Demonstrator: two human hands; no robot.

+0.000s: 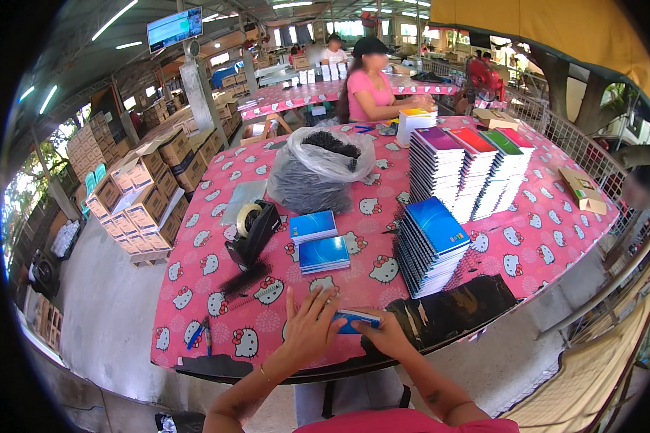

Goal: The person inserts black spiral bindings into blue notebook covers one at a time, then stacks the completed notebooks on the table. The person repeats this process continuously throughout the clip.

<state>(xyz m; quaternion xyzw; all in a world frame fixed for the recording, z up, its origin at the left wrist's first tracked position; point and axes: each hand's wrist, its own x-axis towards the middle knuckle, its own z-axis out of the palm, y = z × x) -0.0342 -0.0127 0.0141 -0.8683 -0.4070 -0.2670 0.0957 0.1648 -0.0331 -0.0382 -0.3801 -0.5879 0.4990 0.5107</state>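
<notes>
At the table's near edge lies a small blue-covered notebook (355, 320). My right hand (387, 336) grips its right end, thumb on the cover. My left hand (309, 328) has its fingers stretched out and apart, with the thumb side against the notebook's left end. Just beyond are two short piles of blue notebooks, a farther pile (313, 226) and a nearer pile (324, 253). To the right rises a tall stack of spiral-bound blue notebooks (435, 242). Loose black spiral coils (244, 280) lie left of the piles.
A tape dispenser (254, 234) stands beside a plastic bag of black coils (318, 177). Pens (202, 335) lie at the left. Tall notebook stacks (437, 169) stand behind. Across the table, a person in pink (372, 90) works. Cartons (148, 195) fill the left floor.
</notes>
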